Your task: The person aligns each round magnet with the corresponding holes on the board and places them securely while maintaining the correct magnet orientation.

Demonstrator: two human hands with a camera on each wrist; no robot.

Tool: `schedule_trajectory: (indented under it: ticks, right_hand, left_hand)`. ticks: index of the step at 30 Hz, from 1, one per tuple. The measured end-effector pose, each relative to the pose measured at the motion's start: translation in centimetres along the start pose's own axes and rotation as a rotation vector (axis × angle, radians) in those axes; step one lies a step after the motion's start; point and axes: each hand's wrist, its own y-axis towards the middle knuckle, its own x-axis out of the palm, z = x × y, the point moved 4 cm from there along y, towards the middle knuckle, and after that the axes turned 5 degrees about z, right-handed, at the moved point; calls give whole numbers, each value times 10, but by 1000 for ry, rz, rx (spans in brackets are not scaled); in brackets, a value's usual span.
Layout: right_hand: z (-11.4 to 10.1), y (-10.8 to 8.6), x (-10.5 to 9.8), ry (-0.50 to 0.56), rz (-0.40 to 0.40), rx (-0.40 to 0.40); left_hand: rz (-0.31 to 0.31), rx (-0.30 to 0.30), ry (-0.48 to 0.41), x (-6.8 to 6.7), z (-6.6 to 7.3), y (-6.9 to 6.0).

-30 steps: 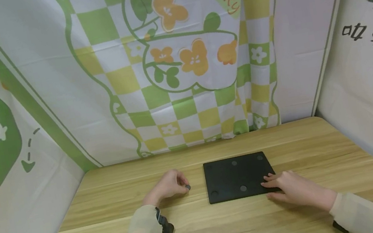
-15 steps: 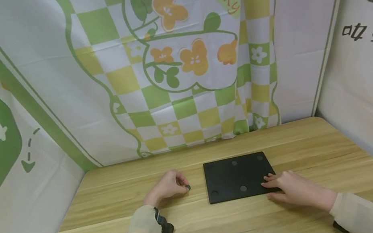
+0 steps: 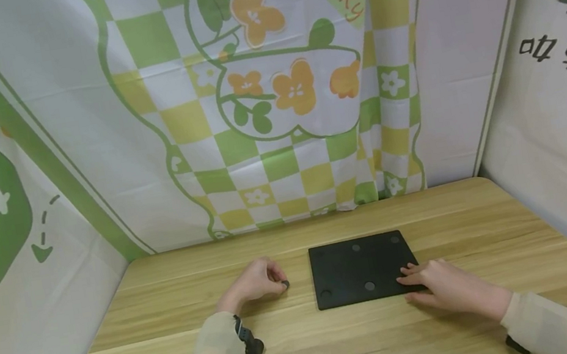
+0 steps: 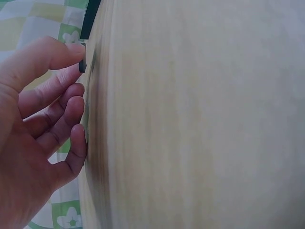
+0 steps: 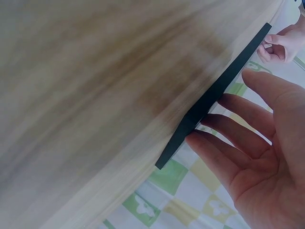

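Observation:
My left hand (image 3: 254, 280) pinches a small dark grey round disc (image 3: 286, 285) between thumb and finger, just above the wooden table. In the left wrist view the disc (image 4: 83, 58) shows edge-on at the fingertips, while the other fingers curl loosely. To its right, apart from it, a flat black rectangular board (image 3: 343, 270) lies on the table, with several round spots along its edges. The fingertips of my right hand (image 3: 448, 288) rest on the board's near right corner. Seen from the right wrist, those fingers are relaxed against the board's face (image 5: 209, 98), which appears edge-on.
The wooden tabletop (image 3: 316, 351) extends around the board on every side. Behind it hangs a green and yellow checked curtain (image 3: 281, 165). Printed white cloths stand at the left (image 3: 48, 239) and right (image 3: 559, 127).

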Motion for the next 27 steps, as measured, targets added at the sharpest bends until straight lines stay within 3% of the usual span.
schedule_trajectory:
  ticks: [16,27]
  right_hand:
    - [-2,0,-1,13,-4,2]
    - [-2,0,0,9,8,-6]
  left_hand:
    - [7,32,23,2,9,-1]
    - [23,62,41,5,26,-1]
